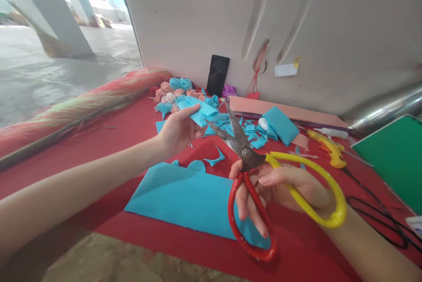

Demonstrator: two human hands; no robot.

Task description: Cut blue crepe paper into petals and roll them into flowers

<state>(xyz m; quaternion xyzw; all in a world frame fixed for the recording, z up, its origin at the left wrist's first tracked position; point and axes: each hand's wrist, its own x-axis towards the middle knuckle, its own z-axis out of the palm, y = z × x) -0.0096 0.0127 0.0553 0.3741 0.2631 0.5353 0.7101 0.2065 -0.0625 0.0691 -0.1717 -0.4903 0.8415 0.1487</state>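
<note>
My left hand [180, 132] pinches a folded piece of light blue paper [201, 112] between thumb and fingers. In my right hand [280, 187] are large scissors [245, 152] with one red and one yellow handle; fingers pass through the loops. The blades are spread and point up and left, their tips close to the folded paper's right side. Below both hands a large blue sheet [184, 198] lies on the red surface [132, 141], partly covered by the red handle. Small blue scraps [252, 132] are scattered behind the scissors.
Pink, white and blue paper flowers [171, 93] are heaped at the back, beside a leaning black phone [218, 74]. Right of the scraps stand a folded blue stack [281, 126] and a yellow glue gun [329, 148] with black cable. A green board [395, 159] is at far right.
</note>
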